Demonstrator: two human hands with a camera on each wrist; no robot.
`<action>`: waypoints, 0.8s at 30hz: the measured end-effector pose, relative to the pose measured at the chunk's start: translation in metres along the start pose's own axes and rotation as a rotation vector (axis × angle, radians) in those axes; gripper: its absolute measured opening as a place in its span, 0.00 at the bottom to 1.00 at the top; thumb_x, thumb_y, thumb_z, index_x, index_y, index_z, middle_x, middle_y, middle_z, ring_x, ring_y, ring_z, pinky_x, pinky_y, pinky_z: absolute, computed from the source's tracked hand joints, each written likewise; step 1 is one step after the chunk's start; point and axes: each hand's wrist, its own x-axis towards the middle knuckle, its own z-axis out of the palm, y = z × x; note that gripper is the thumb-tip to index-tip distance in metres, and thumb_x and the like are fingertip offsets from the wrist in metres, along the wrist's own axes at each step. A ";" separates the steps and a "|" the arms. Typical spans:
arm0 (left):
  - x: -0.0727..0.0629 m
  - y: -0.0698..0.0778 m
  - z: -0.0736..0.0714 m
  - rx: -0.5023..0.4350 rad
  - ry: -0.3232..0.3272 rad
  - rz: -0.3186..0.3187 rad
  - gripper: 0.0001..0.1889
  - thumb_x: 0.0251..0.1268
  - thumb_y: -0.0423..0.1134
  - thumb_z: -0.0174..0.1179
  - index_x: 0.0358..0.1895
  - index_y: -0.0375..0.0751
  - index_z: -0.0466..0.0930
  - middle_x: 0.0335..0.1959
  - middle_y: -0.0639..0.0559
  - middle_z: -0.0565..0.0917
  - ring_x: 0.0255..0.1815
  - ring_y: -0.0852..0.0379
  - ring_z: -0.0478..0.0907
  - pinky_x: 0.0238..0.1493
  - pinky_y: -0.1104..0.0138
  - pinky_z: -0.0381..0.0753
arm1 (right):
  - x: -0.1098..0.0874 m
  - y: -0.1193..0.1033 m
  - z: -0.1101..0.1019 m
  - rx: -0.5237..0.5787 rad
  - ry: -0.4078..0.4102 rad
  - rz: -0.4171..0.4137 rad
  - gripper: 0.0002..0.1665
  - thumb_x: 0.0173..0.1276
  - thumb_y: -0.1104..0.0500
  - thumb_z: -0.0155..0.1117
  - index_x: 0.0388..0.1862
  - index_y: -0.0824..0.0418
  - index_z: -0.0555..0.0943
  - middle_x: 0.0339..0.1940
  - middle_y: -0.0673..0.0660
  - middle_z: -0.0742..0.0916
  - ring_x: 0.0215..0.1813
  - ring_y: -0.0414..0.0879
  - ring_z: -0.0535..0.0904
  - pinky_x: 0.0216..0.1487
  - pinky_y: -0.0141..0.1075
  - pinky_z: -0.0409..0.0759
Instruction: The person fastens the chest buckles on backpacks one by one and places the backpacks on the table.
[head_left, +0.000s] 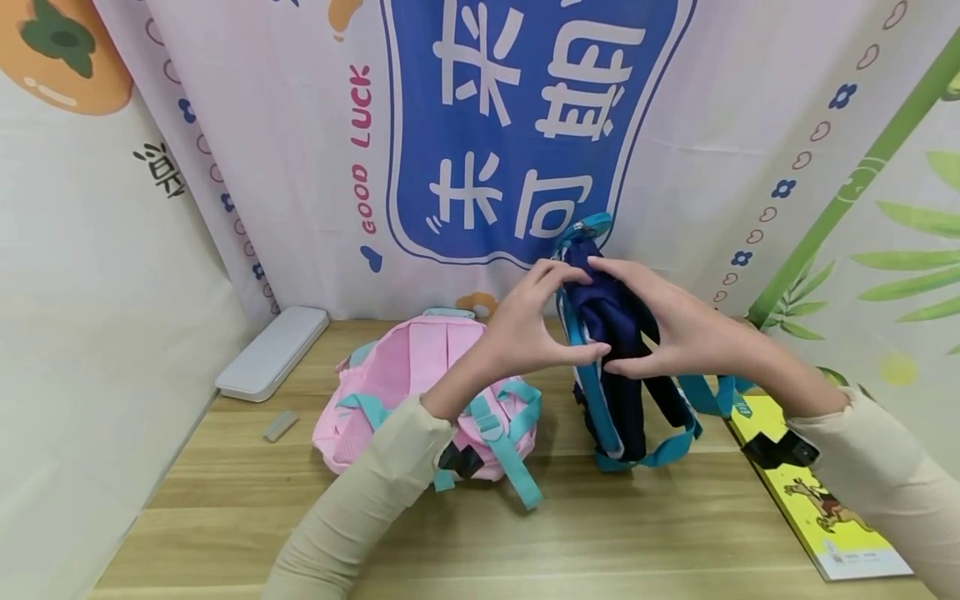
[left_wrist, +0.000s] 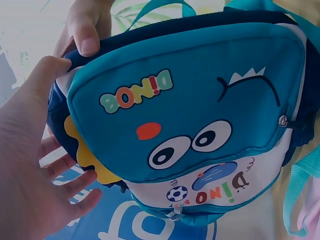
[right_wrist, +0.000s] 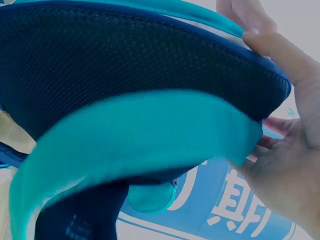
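And here we are with both hands on the navy backpack [head_left: 613,321], which stands side-on at the table [head_left: 225,500], right of the pink backpack [head_left: 390,367]. The left hand [head_left: 525,325] has its grip on the front edge, thumb on the rim, fingers curving round the side by the yellow felt-like scallops [left_wrist: 92,155]. Opposite, the right hand [head_left: 675,321] closes its grip along the rear edge, thumb nearly meeting the left one, so the narrow navy side sits right between the two palms. What a front panel [left_wrist: 190,100]: smooth teal cloth, rounded corners, big printed eyes, a raised-looking orange nose, bubbly DINO lettering, white pocket band below! Round the back it's all dark, pebbled mesh [right_wrist: 125,55], with a broad teal strap [right_wrist: 135,135] bowing across it, flat and slightly blurred. Over on the left, the pink one slumps soft and puffy, webbing trailing, near a smooth, round-cornered grey case [head_left: 273,354] and a small oblong block [head_left: 280,426]; far right, a flat yellow book [head_left: 832,517] lies under the sleeve [head_left: 885,475].
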 end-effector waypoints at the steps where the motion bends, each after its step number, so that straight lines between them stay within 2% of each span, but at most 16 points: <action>1: 0.000 0.000 0.000 0.003 0.000 -0.003 0.39 0.49 0.54 0.78 0.65 0.47 0.73 0.64 0.50 0.73 0.64 0.54 0.72 0.66 0.60 0.76 | -0.001 0.000 0.000 0.004 -0.003 0.002 0.66 0.53 0.55 0.84 0.83 0.57 0.52 0.79 0.61 0.67 0.70 0.57 0.71 0.62 0.58 0.79; 7: -0.004 -0.002 -0.005 -0.002 0.006 -0.022 0.37 0.49 0.54 0.78 0.63 0.47 0.74 0.62 0.50 0.74 0.63 0.54 0.72 0.66 0.56 0.76 | -0.009 0.002 -0.002 0.016 -0.018 0.049 0.68 0.52 0.50 0.85 0.84 0.56 0.52 0.82 0.61 0.63 0.79 0.62 0.61 0.69 0.67 0.68; 16: -0.011 -0.015 -0.014 -0.035 0.015 -0.069 0.35 0.50 0.50 0.78 0.63 0.48 0.74 0.63 0.49 0.73 0.66 0.53 0.70 0.69 0.50 0.73 | -0.029 0.007 0.001 0.067 -0.061 0.186 0.69 0.53 0.45 0.83 0.84 0.40 0.47 0.84 0.56 0.59 0.82 0.61 0.56 0.70 0.71 0.63; 24: -0.020 -0.027 -0.021 -0.058 0.027 -0.094 0.35 0.51 0.49 0.77 0.63 0.50 0.74 0.63 0.50 0.73 0.63 0.54 0.69 0.64 0.54 0.74 | -0.049 0.026 0.016 0.078 -0.077 0.213 0.70 0.51 0.44 0.84 0.84 0.47 0.50 0.82 0.61 0.62 0.80 0.66 0.59 0.68 0.72 0.64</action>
